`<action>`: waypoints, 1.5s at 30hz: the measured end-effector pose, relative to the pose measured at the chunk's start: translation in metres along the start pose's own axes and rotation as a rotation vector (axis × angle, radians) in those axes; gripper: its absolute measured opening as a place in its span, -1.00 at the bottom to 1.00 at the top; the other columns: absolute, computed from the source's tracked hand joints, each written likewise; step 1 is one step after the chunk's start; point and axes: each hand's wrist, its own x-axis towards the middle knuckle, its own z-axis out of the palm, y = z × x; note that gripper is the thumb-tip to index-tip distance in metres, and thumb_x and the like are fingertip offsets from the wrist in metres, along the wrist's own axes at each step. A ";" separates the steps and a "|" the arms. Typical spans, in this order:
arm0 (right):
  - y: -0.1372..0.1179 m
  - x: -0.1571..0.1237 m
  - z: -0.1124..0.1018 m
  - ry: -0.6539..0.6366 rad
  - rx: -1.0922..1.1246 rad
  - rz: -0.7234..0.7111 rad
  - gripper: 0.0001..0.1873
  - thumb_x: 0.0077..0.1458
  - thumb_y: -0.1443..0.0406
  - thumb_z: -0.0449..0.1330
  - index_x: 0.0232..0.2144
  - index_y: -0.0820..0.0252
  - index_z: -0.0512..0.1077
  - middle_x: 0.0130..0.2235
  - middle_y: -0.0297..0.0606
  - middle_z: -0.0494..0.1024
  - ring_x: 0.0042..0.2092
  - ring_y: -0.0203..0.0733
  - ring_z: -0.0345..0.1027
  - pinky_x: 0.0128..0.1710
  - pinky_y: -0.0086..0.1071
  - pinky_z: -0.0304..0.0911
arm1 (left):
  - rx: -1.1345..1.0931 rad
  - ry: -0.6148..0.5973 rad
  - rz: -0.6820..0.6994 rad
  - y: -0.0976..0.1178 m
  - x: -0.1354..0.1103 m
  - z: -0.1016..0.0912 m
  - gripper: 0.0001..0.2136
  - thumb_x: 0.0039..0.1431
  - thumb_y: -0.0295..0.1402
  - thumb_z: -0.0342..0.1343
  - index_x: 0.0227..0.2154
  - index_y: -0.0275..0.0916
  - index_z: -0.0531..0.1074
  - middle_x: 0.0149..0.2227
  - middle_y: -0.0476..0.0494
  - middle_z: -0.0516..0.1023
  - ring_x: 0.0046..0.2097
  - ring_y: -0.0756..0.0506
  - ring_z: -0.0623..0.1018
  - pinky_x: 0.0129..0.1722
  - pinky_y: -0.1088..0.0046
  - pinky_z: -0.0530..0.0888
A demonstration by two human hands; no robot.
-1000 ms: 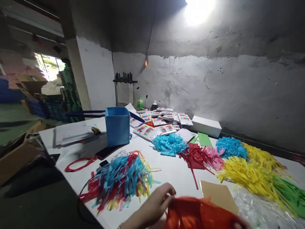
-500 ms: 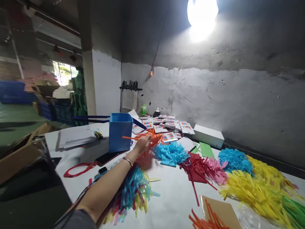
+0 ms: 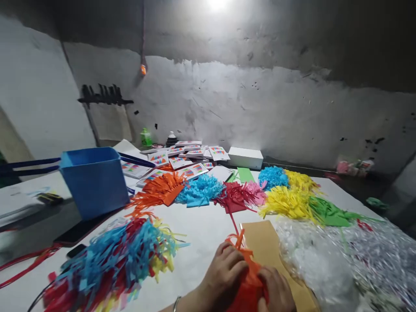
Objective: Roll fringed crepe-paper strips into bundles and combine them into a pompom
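A white table [image 3: 208, 225] is seen to carry a mixed heap of paper fringe [image 3: 113, 260] at the left, a blue box [image 3: 94, 180] and a brown card sheet [image 3: 263, 240] at the near edge. An orange paper fringe bundle [image 3: 247, 277] is held low over that card, both the left hand [image 3: 225, 273] and the right hand [image 3: 276, 292] being closed round its gathered part. The bundle is judged light, limp and easily torn; hold is best taken at the uncut band, not the loose strips.
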 end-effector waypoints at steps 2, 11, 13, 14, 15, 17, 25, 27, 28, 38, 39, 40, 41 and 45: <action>-0.002 0.001 -0.002 -0.045 -0.085 -0.088 -0.66 0.18 0.40 -0.03 -0.07 0.16 0.44 -0.20 -0.10 0.61 -0.18 0.03 0.53 -0.09 -0.04 0.33 | -0.059 -0.054 0.042 0.003 -0.004 -0.013 -0.71 0.33 -0.48 -0.12 -0.24 -0.17 0.53 -0.31 -0.23 0.62 -0.25 -0.17 0.53 0.02 0.12 0.39; -0.008 0.032 -0.045 0.011 0.015 -0.323 -0.57 0.36 0.36 -0.11 0.14 0.31 0.40 -0.23 -0.10 0.60 -0.15 -0.10 0.52 0.05 -0.07 0.23 | -0.838 -0.137 -0.577 0.002 0.011 -0.062 -0.42 0.10 0.05 0.26 0.10 -0.18 0.45 0.13 -0.28 0.49 0.14 -0.31 0.41 0.18 0.18 0.31; -0.012 0.034 -0.051 0.016 0.006 -0.384 -0.60 0.34 0.41 -0.05 0.10 0.37 0.43 -0.25 -0.12 0.61 -0.16 -0.13 0.52 0.09 -0.09 0.20 | -1.024 -0.260 -0.717 -0.002 0.025 -0.057 -0.52 0.03 0.08 0.31 -0.24 -0.29 0.56 -0.25 -0.15 0.59 -0.17 -0.18 0.50 -0.10 0.34 0.43; -0.012 0.032 -0.052 0.022 0.001 -0.381 -0.61 0.34 0.42 -0.05 0.10 0.37 0.44 -0.26 -0.12 0.61 -0.17 -0.14 0.52 0.10 -0.09 0.19 | -1.103 -0.304 -0.747 -0.004 0.029 -0.055 -0.52 0.00 0.08 0.32 -0.37 -0.32 0.53 -0.39 -0.08 0.55 -0.30 -0.10 0.47 -0.23 0.42 0.41; -0.012 0.029 -0.053 0.033 -0.001 -0.359 -0.60 0.34 0.43 -0.06 0.11 0.36 0.43 -0.26 -0.12 0.60 -0.17 -0.14 0.52 0.10 -0.08 0.18 | -1.165 -0.320 -0.759 -0.006 0.031 -0.052 -0.52 -0.02 0.09 0.33 -0.44 -0.33 0.49 -0.47 -0.03 0.49 -0.38 -0.05 0.43 -0.32 0.48 0.38; -0.010 0.022 -0.052 0.057 0.012 -0.293 -0.57 0.35 0.43 -0.07 0.18 0.35 0.38 -0.27 -0.11 0.58 -0.18 -0.13 0.51 0.09 -0.05 0.18 | -1.259 -0.303 -0.778 -0.006 0.029 -0.047 -0.50 0.01 0.12 0.29 -0.44 -0.31 0.46 -0.50 0.00 0.45 -0.44 0.00 0.40 -0.38 0.52 0.34; 0.016 0.023 -0.045 0.001 0.019 -0.314 -0.56 0.40 0.30 -0.11 0.20 0.34 0.34 -0.24 -0.07 0.51 -0.15 -0.08 0.44 -0.03 -0.09 0.31 | -2.070 -0.497 -0.812 0.050 0.008 -0.019 -0.50 -0.10 0.05 0.35 -0.24 -0.29 0.58 -0.31 -0.20 0.62 -0.10 -0.22 0.57 -0.01 0.35 0.40; 0.033 0.035 -0.064 -0.004 -0.035 -0.328 -0.56 0.34 0.42 -0.03 0.21 0.27 0.34 -0.22 -0.12 0.50 -0.13 -0.09 0.40 -0.01 -0.14 0.30 | -2.084 -0.465 -0.804 0.063 0.009 -0.011 -0.53 -0.24 -0.08 0.46 -0.28 -0.28 0.59 -0.36 -0.15 0.61 -0.19 -0.19 0.58 -0.10 0.36 0.43; 0.042 0.041 -0.079 -0.006 -0.074 -0.314 -0.52 0.30 0.48 -0.01 0.22 0.24 0.33 -0.20 -0.12 0.50 -0.10 -0.08 0.39 0.01 -0.13 0.28 | -2.066 -0.457 -0.813 0.067 0.010 -0.007 -0.55 -0.28 -0.15 0.50 -0.31 -0.29 0.58 -0.41 -0.12 0.59 -0.28 -0.14 0.57 -0.18 0.40 0.43; 0.027 0.018 -0.101 -0.142 -0.273 -0.442 -0.53 0.24 0.55 -0.05 0.15 0.41 0.38 -0.21 -0.07 0.51 -0.07 -0.07 0.38 0.11 -0.11 0.18 | -1.283 -0.429 -0.907 -0.027 -0.028 -0.063 -0.59 0.03 -0.01 0.31 -0.35 -0.33 0.51 -0.65 0.01 0.47 -0.60 0.05 0.34 -0.59 0.59 0.18; 0.018 0.004 -0.078 -0.188 -0.210 -0.418 -0.59 0.26 0.54 -0.06 0.03 0.36 0.46 -0.20 -0.10 0.55 -0.07 -0.09 0.41 0.11 -0.13 0.19 | -1.119 -0.436 -0.933 -0.043 -0.038 -0.075 -0.62 0.09 -0.04 0.27 -0.30 -0.31 0.51 -0.63 0.04 0.47 -0.59 0.04 0.35 -0.59 0.59 0.20; 0.009 -0.010 -0.056 -0.197 -0.155 -0.381 -0.63 0.30 0.51 -0.07 -0.08 0.30 0.51 -0.23 -0.16 0.57 -0.11 -0.13 0.42 0.09 -0.19 0.20 | -0.958 -0.424 -0.947 -0.057 -0.048 -0.086 -0.66 0.13 -0.08 0.23 -0.26 -0.30 0.50 -0.57 0.01 0.50 -0.53 0.00 0.42 -0.54 0.57 0.29; 0.001 -0.024 -0.036 -0.193 -0.133 -0.345 -0.58 0.34 0.47 -0.14 -0.16 0.26 0.53 -0.24 -0.18 0.59 -0.14 -0.14 0.44 0.07 -0.19 0.21 | -0.768 -0.379 -0.935 -0.068 -0.059 -0.095 -0.69 0.15 -0.11 0.20 -0.21 -0.27 0.49 -0.48 -0.05 0.56 -0.43 -0.07 0.50 -0.45 0.50 0.41; -0.017 -0.063 0.001 -0.255 -0.063 -0.233 -0.60 0.36 0.40 -0.12 -0.21 0.22 0.53 -0.26 -0.19 0.60 -0.18 -0.10 0.46 0.01 -0.17 0.25 | -0.068 -0.122 -0.635 -0.066 -0.092 -0.098 -0.61 0.17 -0.29 0.09 0.07 -0.20 0.40 0.04 -0.30 0.54 0.11 -0.30 0.48 0.10 0.10 0.43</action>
